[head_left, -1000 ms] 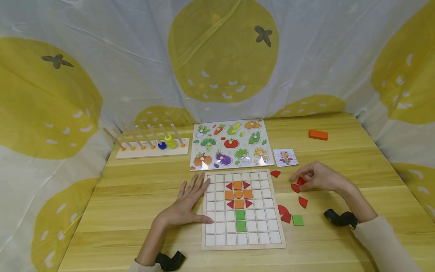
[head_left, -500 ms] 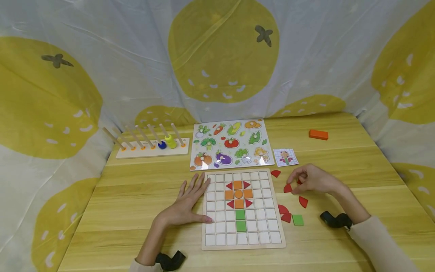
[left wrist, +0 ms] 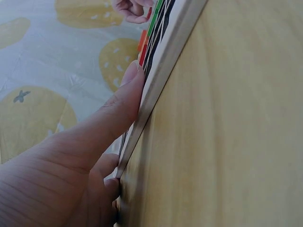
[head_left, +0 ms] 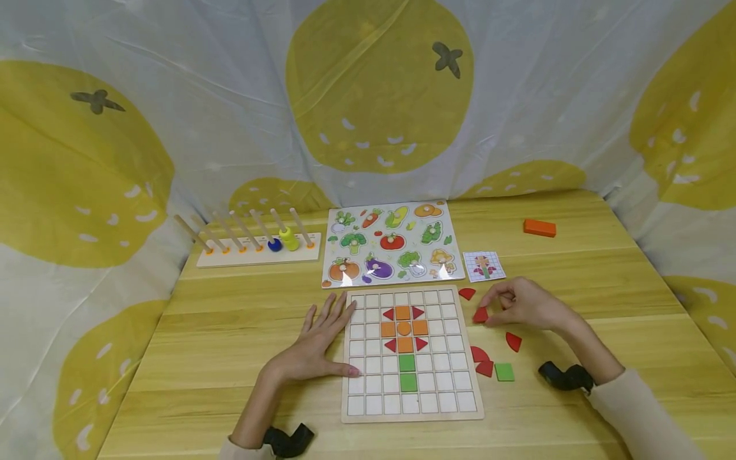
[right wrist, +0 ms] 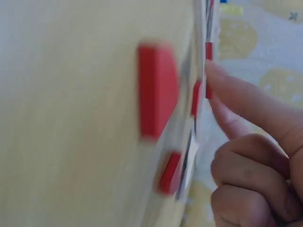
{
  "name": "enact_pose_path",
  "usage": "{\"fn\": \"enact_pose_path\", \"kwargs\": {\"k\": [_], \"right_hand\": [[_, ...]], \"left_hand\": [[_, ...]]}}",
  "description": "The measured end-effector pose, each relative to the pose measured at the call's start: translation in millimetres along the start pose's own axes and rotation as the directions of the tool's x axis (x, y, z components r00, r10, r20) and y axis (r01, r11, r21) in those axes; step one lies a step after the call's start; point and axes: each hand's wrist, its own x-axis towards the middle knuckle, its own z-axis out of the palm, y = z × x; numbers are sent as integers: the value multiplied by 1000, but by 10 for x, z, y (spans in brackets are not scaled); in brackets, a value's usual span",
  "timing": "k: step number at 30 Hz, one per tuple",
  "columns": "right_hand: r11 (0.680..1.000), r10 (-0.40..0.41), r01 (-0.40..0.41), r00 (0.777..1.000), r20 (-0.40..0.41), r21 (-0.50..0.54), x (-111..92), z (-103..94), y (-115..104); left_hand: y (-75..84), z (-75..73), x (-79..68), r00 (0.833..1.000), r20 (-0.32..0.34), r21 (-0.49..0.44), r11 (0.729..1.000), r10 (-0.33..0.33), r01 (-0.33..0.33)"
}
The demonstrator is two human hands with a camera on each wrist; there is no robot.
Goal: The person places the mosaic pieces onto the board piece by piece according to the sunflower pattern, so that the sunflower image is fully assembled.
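Between thumb and index finger, my right hand (head_left: 526, 305) pinches a red quarter-circle piece (head_left: 480, 315), just right of the wooden grid board (head_left: 370, 404). In the right wrist view the held piece (right wrist: 209, 49) shows edge-on at the fingertips. My left hand (head_left: 315, 348) lies with spread fingers along the board's left edge, its thumb on the frame. On the board, orange squares (head_left: 402, 312) surround an orange circle (head_left: 404, 328), with red triangles (head_left: 389, 314) at the corners and two green squares (head_left: 407, 382) below.
Loose red quarter-circles (head_left: 513, 342) and a green square (head_left: 504, 372) lie right of the board. A pattern card (head_left: 484, 266), a vegetable puzzle (head_left: 393, 244), a peg stand (head_left: 259, 253) and an orange block (head_left: 539, 228) are farther back.
My right hand has picked up a red quarter-circle from among the loose pieces and moved it left towards the board. The left hand stays in place.
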Motion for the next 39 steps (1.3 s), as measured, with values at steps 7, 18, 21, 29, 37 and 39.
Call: {"fn": "enact_pose_path", "kwargs": {"k": [7, 18, 21, 29, 37, 39], "right_hand": [[997, -12, 11, 1000, 3, 79, -13, 296, -334], [997, 14, -20, 997, 75, 68, 49, 861, -668], [999, 16, -19, 996, 84, 39, 67, 903, -657], [1000, -13, 11, 996, 83, 28, 58, 941, -649], [1000, -23, 22, 998, 60, 18, 50, 978, -682], [1000, -22, 21, 998, 52, 10, 47, 986, -689]], "left_hand": [[-12, 9, 5, 1000, 0, 0, 1000, 6, -6], [-13, 16, 25, 1000, -2, -3, 1000, 10, -10], [-22, 23, 30, 1000, -4, 5, 1000, 9, -9], [3, 2, 9, 1000, 5, -5, 1000, 1, -1], [9, 4, -8, 1000, -1, -3, 1000, 4, -4], [9, 4, -9, 1000, -3, -3, 1000, 6, -6]]}}
